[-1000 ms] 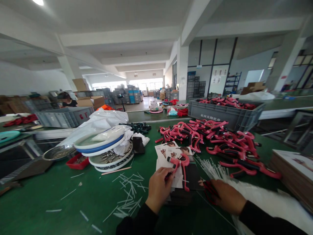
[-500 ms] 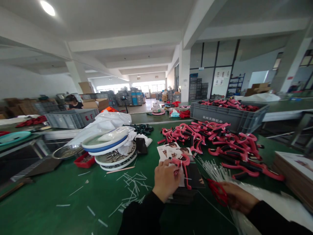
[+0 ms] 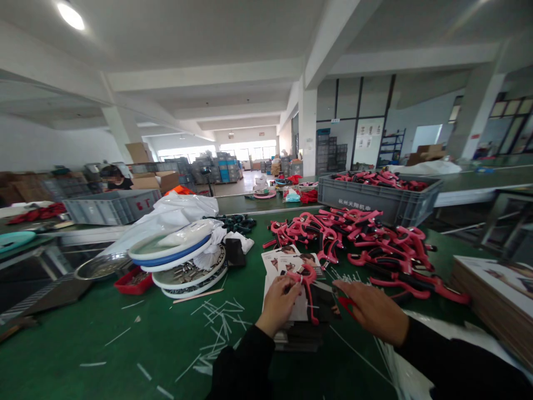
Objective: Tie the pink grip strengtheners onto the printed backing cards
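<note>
My left hand is closed at the head of a pink-red curved tool, its fingers pinched near a white strip around it. That tool lies on a printed card atop a stack of cards. To the right of the stack, my right hand is wrapped around red-handled scissors, whose blades are mostly hidden. White plastic ties fan out behind the right hand. Cut white pieces are scattered left of my left hand.
Many pink-and-black tools are heaped behind the cards, with a grey crate of more beyond. Stacked round trays of metal parts, a red bin and a metal bowl stand left. Stacked cards rise at right.
My right hand has come up and left with the scissors, closer to the card stack. My left hand stays at the pink tool, its fingers slightly shifted. The view has turned a little.
</note>
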`<state>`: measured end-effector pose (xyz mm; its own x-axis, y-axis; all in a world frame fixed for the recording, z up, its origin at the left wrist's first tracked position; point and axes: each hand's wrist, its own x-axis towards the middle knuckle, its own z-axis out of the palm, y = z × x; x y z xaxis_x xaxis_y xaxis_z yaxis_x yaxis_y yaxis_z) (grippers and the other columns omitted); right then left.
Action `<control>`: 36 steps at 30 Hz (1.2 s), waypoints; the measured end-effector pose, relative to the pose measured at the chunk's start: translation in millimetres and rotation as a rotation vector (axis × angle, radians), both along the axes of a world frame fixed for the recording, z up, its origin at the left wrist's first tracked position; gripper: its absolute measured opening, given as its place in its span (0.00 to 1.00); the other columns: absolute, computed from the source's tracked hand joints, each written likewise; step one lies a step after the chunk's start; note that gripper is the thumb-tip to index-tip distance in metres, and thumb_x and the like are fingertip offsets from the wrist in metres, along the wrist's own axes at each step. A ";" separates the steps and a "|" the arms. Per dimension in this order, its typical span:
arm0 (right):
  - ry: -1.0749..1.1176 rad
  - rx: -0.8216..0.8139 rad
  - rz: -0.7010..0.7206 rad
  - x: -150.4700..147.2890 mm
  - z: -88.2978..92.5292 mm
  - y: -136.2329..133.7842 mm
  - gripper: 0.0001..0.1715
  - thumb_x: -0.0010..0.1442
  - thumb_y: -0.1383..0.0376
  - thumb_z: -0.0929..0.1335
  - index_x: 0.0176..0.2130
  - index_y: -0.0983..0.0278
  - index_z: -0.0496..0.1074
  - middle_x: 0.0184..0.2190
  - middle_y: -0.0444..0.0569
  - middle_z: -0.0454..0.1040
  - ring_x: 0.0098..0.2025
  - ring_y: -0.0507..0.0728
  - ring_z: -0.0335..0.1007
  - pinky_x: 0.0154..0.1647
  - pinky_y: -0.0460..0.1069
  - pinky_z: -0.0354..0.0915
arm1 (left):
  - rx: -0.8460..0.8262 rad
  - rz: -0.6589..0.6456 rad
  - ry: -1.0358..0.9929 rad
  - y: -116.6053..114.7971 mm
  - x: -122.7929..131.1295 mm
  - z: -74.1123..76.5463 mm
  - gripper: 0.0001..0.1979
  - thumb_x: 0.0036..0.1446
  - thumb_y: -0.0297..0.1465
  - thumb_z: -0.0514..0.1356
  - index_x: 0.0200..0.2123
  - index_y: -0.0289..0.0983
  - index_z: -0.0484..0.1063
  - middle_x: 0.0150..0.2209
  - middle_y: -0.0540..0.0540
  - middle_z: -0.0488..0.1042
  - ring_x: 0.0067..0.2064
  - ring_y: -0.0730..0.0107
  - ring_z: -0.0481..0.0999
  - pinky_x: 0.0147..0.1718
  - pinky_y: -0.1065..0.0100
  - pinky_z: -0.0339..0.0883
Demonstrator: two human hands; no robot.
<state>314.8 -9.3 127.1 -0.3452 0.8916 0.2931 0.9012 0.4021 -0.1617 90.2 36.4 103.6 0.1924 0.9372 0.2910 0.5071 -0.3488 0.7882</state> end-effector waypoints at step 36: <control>-0.601 0.345 0.210 -27.3 1.7 35.5 0.18 0.57 0.73 0.63 0.47 0.67 0.69 0.28 0.54 0.74 0.29 0.57 0.71 0.20 0.48 0.49 | -0.011 -0.046 -0.233 -0.9 1.3 -8.9 0.14 0.55 0.38 0.54 0.23 0.37 0.70 0.33 0.47 0.70 0.42 0.65 0.69 0.47 0.64 0.60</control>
<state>287.4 26.2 128.9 -0.6893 0.6794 0.2516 0.6925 0.5157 0.5045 91.5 35.4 94.6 0.1636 0.9323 0.3227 0.2949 -0.3584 0.8858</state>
